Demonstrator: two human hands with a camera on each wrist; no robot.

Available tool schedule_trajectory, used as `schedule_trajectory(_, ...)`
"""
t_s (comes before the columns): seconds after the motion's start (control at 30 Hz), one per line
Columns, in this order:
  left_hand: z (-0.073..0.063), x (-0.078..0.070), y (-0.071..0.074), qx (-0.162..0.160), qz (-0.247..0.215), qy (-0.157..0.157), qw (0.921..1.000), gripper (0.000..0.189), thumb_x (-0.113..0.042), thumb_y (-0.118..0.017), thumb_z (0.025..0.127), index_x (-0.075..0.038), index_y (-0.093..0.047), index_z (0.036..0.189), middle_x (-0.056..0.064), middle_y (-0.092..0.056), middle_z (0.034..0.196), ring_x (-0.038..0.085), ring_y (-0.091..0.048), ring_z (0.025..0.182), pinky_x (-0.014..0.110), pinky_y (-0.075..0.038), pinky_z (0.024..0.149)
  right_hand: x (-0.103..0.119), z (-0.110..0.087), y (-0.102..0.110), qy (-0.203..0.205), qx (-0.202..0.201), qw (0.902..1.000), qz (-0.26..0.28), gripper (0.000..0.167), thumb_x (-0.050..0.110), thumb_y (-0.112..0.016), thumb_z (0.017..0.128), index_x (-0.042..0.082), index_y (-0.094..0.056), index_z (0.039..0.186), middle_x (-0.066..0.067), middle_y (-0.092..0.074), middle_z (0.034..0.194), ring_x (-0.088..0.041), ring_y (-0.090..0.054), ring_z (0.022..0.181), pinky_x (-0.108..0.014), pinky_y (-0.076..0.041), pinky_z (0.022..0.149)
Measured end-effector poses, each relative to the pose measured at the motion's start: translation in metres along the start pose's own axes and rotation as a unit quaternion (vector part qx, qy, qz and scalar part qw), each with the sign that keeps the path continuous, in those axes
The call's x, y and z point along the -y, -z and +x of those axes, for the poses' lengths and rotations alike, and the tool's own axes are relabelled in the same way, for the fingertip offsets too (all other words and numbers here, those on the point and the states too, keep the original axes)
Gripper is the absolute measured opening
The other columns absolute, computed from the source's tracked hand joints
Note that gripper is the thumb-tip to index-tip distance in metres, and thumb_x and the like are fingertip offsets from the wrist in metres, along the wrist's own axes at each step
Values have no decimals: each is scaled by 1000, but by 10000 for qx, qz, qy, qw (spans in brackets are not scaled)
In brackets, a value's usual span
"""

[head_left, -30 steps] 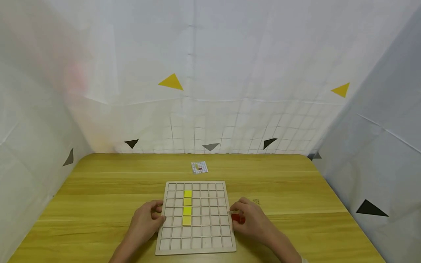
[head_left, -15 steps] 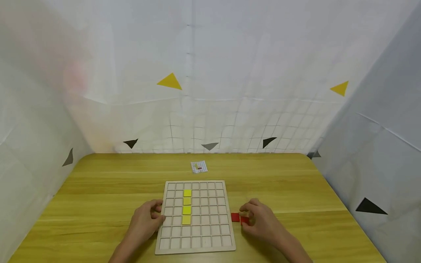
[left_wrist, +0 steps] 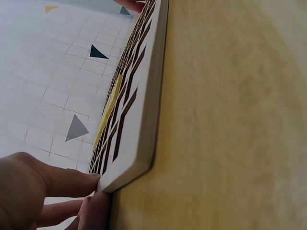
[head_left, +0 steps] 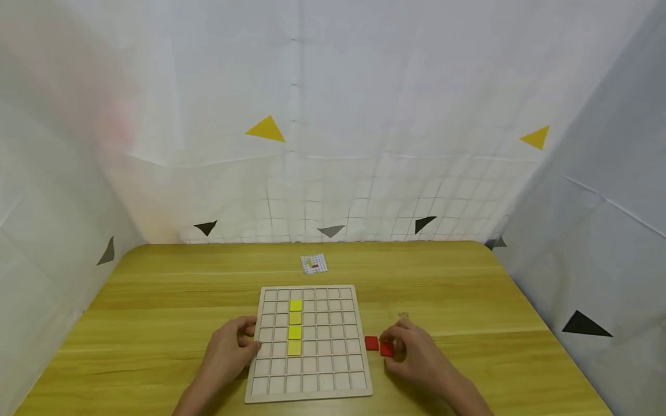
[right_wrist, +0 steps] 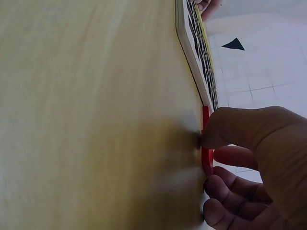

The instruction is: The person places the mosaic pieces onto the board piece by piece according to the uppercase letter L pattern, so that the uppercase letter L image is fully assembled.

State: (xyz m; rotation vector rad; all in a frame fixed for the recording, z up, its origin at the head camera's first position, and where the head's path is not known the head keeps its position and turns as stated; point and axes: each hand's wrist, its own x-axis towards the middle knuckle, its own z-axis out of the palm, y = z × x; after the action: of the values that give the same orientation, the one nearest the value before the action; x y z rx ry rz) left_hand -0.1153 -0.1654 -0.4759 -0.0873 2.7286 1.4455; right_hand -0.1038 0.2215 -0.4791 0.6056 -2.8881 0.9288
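A pale wooden grid board [head_left: 309, 398] lies flat on the table, with several yellow square tiles [head_left: 295, 332] in one column of its cells. My left hand [head_left: 229, 349] is at the board's left edge, curled fingers and thumb gripping it; in the left wrist view a fingertip [left_wrist: 93, 181] presses near the corner. To the right, my right hand [head_left: 416, 355] pinches a red square tile [head_left: 387, 349] down at the table surface. Another red tile [head_left: 372, 343] lies between that hand and the board's right edge. The right wrist view shows the thumb [right_wrist: 218, 129] overlapping the red tiles.
Behind the board lies a small printed card [head_left: 314, 264] with a grid and coloured squares. The wooden table [head_left: 171, 300] is walled by white sheets [head_left: 343, 86] bearing yellow, grey and black triangles.
My right hand has moved right, away from the board's edge, leaving one red tile uncovered beside the board while it pinches the other. My left hand has stayed on the board.
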Motion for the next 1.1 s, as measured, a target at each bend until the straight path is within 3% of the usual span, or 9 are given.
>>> schedule_trajectory(0.27,1,-1,-1,-3,23,18,10000,51,1,-78,79,3,-62,128,5,-63,100,15,-62,81,28,-52,59,-3,-1,-2,239,-160,9995,159,30,-1,-78,70,14,-73,96,9,-58,87,-5,-51,70,-22,-46,60)
schedule_trajectory(0.67,1,-4,0,-70,-8,40,10000,48,2,-77,79,2,-64,126,5,-63,98,15,-62,80,27,-52,59,-1,1,0,-34,-240,9996,129,28,3,-79,71,18,-72,94,11,-55,86,-6,-52,68,-22,-48,59)
schedule_trajectory(1.1,-1,-2,0,-22,-64,-19,10000,51,1,-78,79,4,-62,127,5,-63,100,16,-62,80,28,-53,57,-3,7,1,708,-670,9950,193,29,-3,-79,68,10,-73,94,8,-56,86,-8,-51,66,-20,-45,55)
